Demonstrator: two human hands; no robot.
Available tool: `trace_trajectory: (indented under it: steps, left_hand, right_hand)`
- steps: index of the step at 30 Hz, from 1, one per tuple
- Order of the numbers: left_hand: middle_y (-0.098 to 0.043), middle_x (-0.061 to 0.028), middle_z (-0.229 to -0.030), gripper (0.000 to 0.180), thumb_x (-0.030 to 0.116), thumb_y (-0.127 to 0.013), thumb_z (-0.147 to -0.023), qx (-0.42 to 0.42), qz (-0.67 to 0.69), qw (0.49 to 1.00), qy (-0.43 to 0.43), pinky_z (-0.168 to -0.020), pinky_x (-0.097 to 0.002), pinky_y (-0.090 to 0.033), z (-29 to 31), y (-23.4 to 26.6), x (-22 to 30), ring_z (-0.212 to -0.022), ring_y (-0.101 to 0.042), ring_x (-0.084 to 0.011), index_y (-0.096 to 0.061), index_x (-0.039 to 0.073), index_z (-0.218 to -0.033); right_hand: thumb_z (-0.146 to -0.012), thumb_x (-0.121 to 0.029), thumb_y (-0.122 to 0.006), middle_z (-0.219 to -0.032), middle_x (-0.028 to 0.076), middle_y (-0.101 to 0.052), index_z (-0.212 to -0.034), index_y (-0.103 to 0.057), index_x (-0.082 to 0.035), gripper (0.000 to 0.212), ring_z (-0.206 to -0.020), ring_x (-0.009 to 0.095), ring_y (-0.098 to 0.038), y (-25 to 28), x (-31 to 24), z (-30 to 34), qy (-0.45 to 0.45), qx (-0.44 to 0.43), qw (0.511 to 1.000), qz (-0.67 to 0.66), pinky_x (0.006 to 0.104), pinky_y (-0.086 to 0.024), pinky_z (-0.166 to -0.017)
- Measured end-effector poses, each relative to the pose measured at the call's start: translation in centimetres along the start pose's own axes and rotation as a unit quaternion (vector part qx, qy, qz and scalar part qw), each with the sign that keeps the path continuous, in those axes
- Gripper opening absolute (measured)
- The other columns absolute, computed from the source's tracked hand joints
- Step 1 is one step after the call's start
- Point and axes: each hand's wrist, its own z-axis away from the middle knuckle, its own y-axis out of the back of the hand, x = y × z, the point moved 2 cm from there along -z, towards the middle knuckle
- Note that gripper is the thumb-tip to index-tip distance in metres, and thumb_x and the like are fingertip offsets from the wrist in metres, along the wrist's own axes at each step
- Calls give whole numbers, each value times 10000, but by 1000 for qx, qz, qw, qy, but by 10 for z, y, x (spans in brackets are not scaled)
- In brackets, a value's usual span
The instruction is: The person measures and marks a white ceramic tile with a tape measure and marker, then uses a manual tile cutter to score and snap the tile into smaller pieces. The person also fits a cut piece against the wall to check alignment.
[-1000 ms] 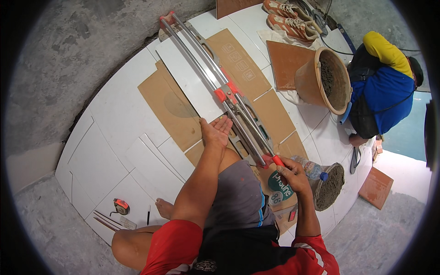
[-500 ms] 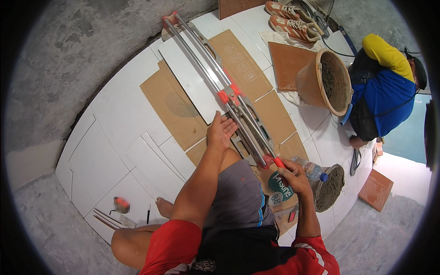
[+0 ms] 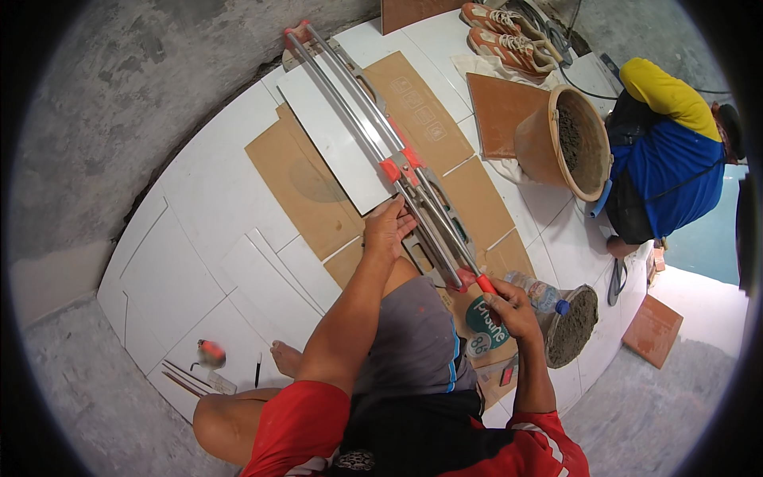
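A manual tile cutter (image 3: 362, 131) with two shiny rails and red ends lies slantwise over brown cardboard (image 3: 298, 171). Beneath its rails sits a white tile (image 3: 330, 131). At the tile's near edge, close beside the rails, my left hand (image 3: 386, 229) has its fingers bent in against the tile corner; the fingertips are partly hidden. My right hand (image 3: 513, 308) is wrapped around the cutter's red handle (image 3: 486, 284), held low near the close end of the rails. The red cutting carriage (image 3: 401, 167) stands just beyond my left hand.
To the right are a mortar bucket (image 3: 548, 143), a brown tile (image 3: 505, 111), a water bottle (image 3: 536, 292) and a tub of mortar (image 3: 574, 327). A co-worker in blue and yellow (image 3: 668, 159) bends nearby. Tape measure (image 3: 211, 352) and pen (image 3: 257, 370) lie left; shoes (image 3: 509, 40) stand far off.
My left hand has gone from an open palm to bent fingers at the tile's edge. My right hand stays on the handle. The co-worker has shifted slightly.
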Motion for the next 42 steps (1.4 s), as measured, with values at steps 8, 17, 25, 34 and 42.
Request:
trace_trajectory:
  steps: [8,17,25,34,42]
  left_hand:
    - [-627,-43,-905,248,230,-745,-931,-30,-23,999,-3,-705,-329,-587,4,-4,1,-776,-617,-179,-679,24,-1050]
    - [-652,-43,-934,232,194,-745,-923,-36,-27,999,1,-722,-328,-590,4,-3,1,-784,-618,-176,-674,24,-1065]
    - [-656,-46,-947,261,185,-754,-909,-32,-40,999,-1,-720,-329,-588,7,-5,2,-792,-622,-182,-666,14,-1085]
    - [-658,-39,-917,229,214,-767,-901,-37,-41,998,-2,-720,-324,-578,4,-4,-1,-786,-623,-180,-679,39,-1019]
    - [-660,-43,-909,232,219,-769,-899,-32,-58,998,-15,-721,-325,-580,2,-3,-2,-784,-632,-179,-679,39,-1013]
  right_hand:
    - [-945,-201,-680,-700,-40,-535,-1346,-618,-1,452,-519,55,-481,2,1,1,1,-4,1000,11,223,-391,-479]
    - [-939,-212,-687,-715,-39,-543,-1351,-618,-9,464,-524,57,-490,2,0,2,-4,-7,1000,11,222,-395,-482]
    - [-935,-226,-692,-717,-31,-545,-1332,-626,1,462,-529,59,-498,6,3,1,-7,-15,1000,11,226,-402,-480]
    - [-937,-198,-695,-710,-46,-530,-1347,-642,-50,439,-543,58,-491,10,9,2,-23,-11,1000,17,230,-391,-491]
    - [-933,-191,-695,-723,-40,-536,-1358,-633,-51,452,-550,62,-494,7,13,-2,-19,-9,1000,7,229,-392,-498]
